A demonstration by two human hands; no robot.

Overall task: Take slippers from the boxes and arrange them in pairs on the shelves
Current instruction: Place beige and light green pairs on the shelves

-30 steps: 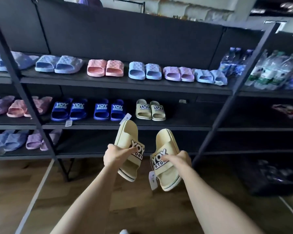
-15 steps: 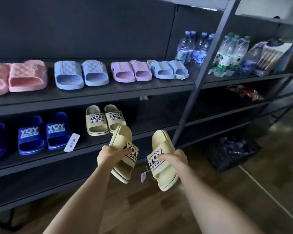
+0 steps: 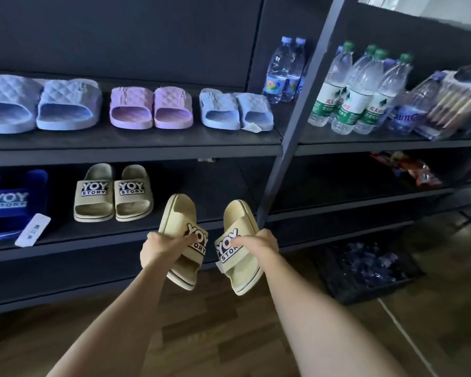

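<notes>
I hold two pale yellow "YOY STORY" slippers in front of the dark shelves. My left hand (image 3: 162, 247) grips the left slipper (image 3: 180, 213) by its strap. My right hand (image 3: 259, 243) grips the right slipper (image 3: 241, 270) the same way. Both slippers tilt toes-up just before the middle shelf (image 3: 201, 213). A matching yellow pair (image 3: 113, 193) stands on that shelf to the left, beside a dark blue pair (image 3: 10, 205). On the top shelf (image 3: 147, 148) stand a light blue pair (image 3: 38, 104), a lilac pair (image 3: 151, 107) and another light blue pair (image 3: 235, 111).
A slanted metal upright (image 3: 297, 115) divides the shelving. Right of it stand several water bottles (image 3: 359, 91) and packaged goods (image 3: 452, 102). Snack packets (image 3: 411, 167) lie one shelf lower. A dark crate (image 3: 365, 268) sits on the wooden floor (image 3: 229, 336).
The view has moved right and closer to the shelves. Both hands keep their grip on the yellow slippers, now nearer the middle shelf right of the yellow pair.
</notes>
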